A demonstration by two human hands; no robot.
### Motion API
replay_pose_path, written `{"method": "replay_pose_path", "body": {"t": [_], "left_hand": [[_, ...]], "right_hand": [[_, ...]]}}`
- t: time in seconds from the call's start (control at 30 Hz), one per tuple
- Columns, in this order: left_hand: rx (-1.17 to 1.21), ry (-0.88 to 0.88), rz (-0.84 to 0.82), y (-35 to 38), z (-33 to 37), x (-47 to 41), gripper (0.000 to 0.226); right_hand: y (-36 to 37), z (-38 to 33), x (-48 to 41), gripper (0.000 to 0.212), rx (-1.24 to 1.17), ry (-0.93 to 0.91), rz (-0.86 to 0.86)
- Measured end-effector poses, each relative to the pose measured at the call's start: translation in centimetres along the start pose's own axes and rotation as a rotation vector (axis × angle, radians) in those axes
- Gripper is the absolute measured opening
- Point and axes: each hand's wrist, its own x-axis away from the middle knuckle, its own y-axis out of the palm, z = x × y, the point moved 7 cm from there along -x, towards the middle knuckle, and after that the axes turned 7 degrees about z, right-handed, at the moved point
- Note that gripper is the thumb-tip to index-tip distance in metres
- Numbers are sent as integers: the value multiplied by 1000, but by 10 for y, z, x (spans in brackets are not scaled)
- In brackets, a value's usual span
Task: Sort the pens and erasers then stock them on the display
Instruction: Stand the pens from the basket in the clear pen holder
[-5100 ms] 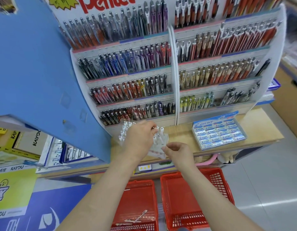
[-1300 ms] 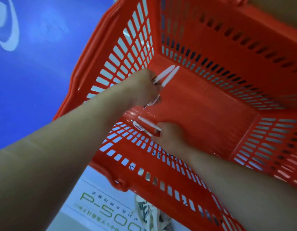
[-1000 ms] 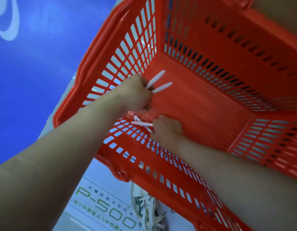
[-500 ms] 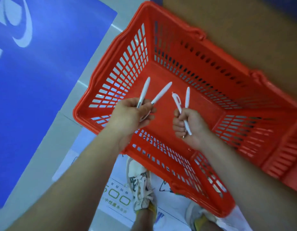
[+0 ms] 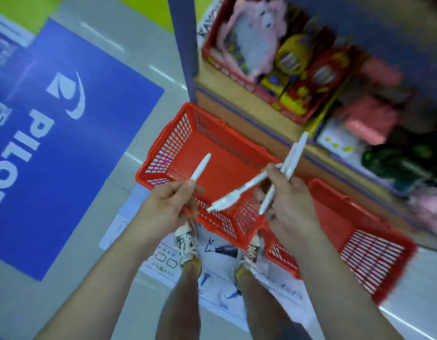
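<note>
My left hand (image 5: 167,204) grips one white pen (image 5: 200,168) that points up and away over the red basket (image 5: 163,153) on the floor. My right hand (image 5: 288,200) holds three white pens: two (image 5: 294,155) stick up side by side, and a third (image 5: 239,191) lies crosswise, its tip reaching toward my left hand. Both hands hover above the near rim of the basket. The basket's floor shows bare red plastic. The pen display is out of view.
A second red basket (image 5: 374,251) stands on the floor to the right. Behind both baskets runs a low wooden shelf (image 5: 251,116) with toys and pouches. A blue Pilot floor mat (image 5: 53,133) lies to the left. My shoes (image 5: 188,246) stand just before the baskets.
Both hands have risen out of the basket with the pens. One pen has passed from my left hand to my right. The view has pulled back and up.
</note>
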Motion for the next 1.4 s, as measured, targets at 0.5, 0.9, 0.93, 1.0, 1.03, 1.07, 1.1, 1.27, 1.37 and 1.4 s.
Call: {"method": "replay_pose_path", "body": {"t": [0.5, 0.9, 0.93, 1.0, 1.03, 1.07, 1.1, 1.27, 1.37, 1.4], "left_hand": [[-132, 471, -288, 95, 239, 256, 16], [121, 588, -228, 159, 326, 322, 11], [129, 596, -223, 167, 330, 325, 10], [102, 630, -209, 182, 338, 330, 9], [56, 664, -201, 189, 343, 332, 10], [-10, 706, -193, 197, 347, 334, 11], [-78, 747, -186, 205, 352, 336, 12], [-261, 906, -153, 246, 386, 340, 13], [-445, 1029, -96, 270, 403, 332, 12], [-512, 1068, -87, 278, 405, 329, 12]], "right_hand": [[-95, -237, 230, 29, -175, -347, -226], [-210, -312, 268, 22, -217, -564, 18], [-216, -311, 266, 21, -216, -542, 26], [-228, -307, 261, 17, -217, -489, 31], [-234, -305, 258, 17, -229, -469, 30], [-239, -303, 254, 17, -241, -457, 30], [-245, -302, 249, 17, -252, -452, 33], [-282, -289, 211, 11, -430, -306, 155], [-300, -282, 189, 11, -405, -277, 205], [-303, -282, 182, 11, -369, -291, 219]]}}
